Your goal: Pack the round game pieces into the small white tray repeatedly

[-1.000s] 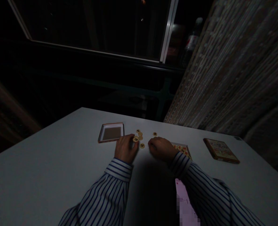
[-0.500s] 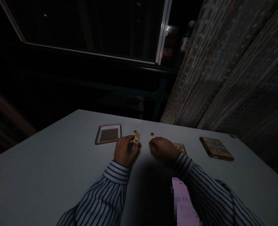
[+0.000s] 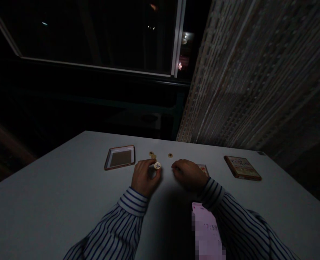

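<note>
Between the thumb and fingers of my left hand is a round Chinese chess piece, its dark character facing me. Just beyond it, a chess piece with a dark mark and a plain-looking piece lie on the white table. One more chess piece lies apart, farther back between the hands. My right hand is curled closed above the table, with what its fingers hold, if anything, hidden. Partly behind it is a container with red-marked chess pieces.
A shallow tray or lid lies left of my hands. To the right rests a flat closed box with a picture on top. A lit phone is beside my right forearm. A beaded curtain hangs behind the table's right side.
The camera view has shifted slightly, moving the table items leftward in the picture. Relative to the table, both hands are a little farther right. The left hand still pinches the chess piece.
</note>
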### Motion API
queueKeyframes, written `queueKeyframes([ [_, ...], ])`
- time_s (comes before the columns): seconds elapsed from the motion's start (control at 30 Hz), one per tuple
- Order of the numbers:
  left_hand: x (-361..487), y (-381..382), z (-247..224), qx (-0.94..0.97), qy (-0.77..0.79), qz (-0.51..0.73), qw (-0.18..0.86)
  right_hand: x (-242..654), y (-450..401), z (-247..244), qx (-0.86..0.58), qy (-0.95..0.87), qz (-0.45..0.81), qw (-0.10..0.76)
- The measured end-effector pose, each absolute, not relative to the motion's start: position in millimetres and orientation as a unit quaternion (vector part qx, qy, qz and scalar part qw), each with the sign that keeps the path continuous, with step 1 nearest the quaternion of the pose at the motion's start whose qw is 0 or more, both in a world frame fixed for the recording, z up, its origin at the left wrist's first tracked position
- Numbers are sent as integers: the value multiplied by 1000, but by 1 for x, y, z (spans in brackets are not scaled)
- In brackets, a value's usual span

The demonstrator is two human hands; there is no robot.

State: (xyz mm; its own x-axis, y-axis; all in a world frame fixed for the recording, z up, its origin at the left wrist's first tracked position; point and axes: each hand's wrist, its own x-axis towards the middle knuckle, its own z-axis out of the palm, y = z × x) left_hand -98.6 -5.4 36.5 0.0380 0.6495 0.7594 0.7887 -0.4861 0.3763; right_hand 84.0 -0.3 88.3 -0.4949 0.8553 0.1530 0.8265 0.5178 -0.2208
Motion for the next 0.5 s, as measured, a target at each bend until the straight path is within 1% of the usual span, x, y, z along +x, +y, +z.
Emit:
queueKeyframes([
  [0.27,-83,-6,41,-732,-497,-466,28,103,-5,95,-522,-838,70,139],
  [0.5,-63,-7,44,-740,-487,-463,21,117,-4,89,-532,-817,103,195],
])
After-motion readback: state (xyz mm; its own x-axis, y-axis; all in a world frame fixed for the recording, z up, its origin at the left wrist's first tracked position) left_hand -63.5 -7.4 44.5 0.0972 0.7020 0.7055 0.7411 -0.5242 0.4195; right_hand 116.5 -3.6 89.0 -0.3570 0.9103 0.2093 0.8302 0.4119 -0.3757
